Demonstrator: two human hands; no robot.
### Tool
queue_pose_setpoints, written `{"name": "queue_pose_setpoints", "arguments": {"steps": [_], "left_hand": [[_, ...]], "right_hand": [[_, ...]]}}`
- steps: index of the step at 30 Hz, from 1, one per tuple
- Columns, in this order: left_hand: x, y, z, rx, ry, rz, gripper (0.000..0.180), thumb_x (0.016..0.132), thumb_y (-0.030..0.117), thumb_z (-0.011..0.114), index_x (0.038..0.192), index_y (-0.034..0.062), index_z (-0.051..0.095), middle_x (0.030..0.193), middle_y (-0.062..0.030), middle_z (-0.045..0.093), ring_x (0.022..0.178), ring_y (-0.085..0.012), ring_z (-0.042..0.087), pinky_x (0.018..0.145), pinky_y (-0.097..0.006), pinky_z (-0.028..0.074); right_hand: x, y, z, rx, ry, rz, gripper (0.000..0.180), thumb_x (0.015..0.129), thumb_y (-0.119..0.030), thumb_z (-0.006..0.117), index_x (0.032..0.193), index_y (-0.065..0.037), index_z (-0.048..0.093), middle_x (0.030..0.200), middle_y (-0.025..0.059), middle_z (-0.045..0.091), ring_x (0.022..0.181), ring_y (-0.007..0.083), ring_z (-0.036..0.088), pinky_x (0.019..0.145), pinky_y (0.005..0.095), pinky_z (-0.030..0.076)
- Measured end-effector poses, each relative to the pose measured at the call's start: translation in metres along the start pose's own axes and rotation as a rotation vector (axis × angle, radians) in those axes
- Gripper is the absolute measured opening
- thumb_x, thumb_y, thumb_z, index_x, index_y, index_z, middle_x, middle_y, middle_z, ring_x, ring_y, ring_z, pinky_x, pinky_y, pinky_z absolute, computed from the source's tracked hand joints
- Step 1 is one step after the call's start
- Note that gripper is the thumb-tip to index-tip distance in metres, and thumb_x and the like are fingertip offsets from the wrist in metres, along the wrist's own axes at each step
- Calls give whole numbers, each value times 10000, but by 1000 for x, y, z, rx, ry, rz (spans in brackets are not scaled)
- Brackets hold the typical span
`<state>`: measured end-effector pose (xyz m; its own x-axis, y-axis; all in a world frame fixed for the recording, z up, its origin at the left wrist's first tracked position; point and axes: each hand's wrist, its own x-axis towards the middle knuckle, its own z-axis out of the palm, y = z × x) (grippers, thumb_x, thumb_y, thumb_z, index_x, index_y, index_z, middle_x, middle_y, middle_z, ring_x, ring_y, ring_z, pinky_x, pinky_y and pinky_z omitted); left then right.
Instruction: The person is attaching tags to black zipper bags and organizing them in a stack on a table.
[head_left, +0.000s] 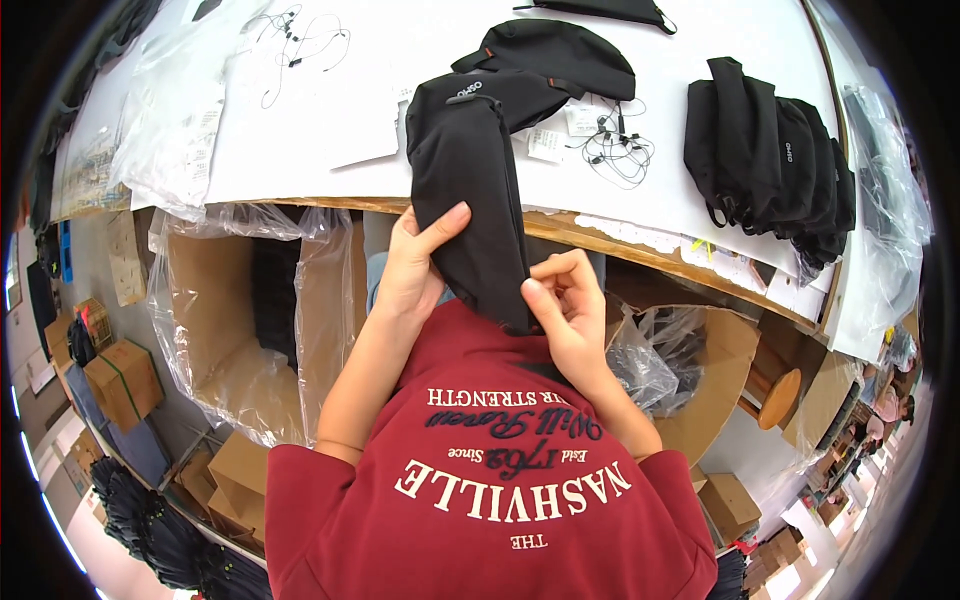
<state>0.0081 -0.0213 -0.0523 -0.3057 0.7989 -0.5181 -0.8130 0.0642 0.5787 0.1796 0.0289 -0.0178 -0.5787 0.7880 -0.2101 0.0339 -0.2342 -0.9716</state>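
A black fabric pouch point(465, 190) hangs over the table's near edge toward me, its upper end resting on the tabletop. My left hand point(415, 260) grips its left side, thumb on the front and fingers behind. On the other side, my right hand point(572, 312) pinches the lower right edge, along a seam or zipper; which of these it is I cannot tell. Just beyond lie more black pouches point(575, 55), partly overlapped by the held one. White paper tags point(545, 144) and a tangle of thin black cords point(620, 150) lie to their right.
Several black pouches stand in a row point(765, 150) on the right of the white table point(350, 75). Clear plastic bags point(175, 120) and more black cords point(293, 40) are at the left. Below the edge are a plastic-lined carton point(205, 310) and another open carton point(715, 370).
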Motion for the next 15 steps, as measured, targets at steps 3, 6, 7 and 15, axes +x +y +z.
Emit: {"name": "queue_pose_setpoints", "arguments": {"steps": [3, 6, 7, 15], "left_hand": [[3, 6, 3, 31, 40, 119, 368, 807, 92, 726, 1132, -3, 580, 1042, -81, 654, 922, -154, 630, 845, -287, 494], [3, 9, 7, 91, 24, 172, 329, 808, 76, 718, 1102, -10, 595, 1013, -85, 663, 882, -151, 639, 823, -283, 503], [2, 9, 7, 84, -4, 149, 325, 813, 75, 711, 1103, -11, 593, 1012, -84, 662, 882, -151, 639, 821, -282, 503], [-12, 7, 27, 123, -243, -121, 424, 785, 78, 712, 1169, -16, 558, 1047, -88, 648, 929, -146, 631, 834, -284, 506]], "right_hand": [[-5, 15, -14, 456, 36, 267, 81, 932, -126, 538, 929, -72, 477, 822, -23, 485, 762, 38, 456, 694, 212, 381], [-2, 27, -20, 497, 47, 274, 89, 935, -139, 522, 947, -51, 517, 856, -10, 527, 817, 68, 502, 784, 245, 414], [0, 26, -19, 426, 62, 246, 115, 934, -137, 520, 974, -34, 550, 890, 2, 561, 860, 84, 529, 837, 261, 425], [48, -23, -18, 123, 154, -123, 299, 946, -162, 557, 1179, 20, 596, 1022, 49, 638, 924, 96, 566, 821, 223, 442]]}}
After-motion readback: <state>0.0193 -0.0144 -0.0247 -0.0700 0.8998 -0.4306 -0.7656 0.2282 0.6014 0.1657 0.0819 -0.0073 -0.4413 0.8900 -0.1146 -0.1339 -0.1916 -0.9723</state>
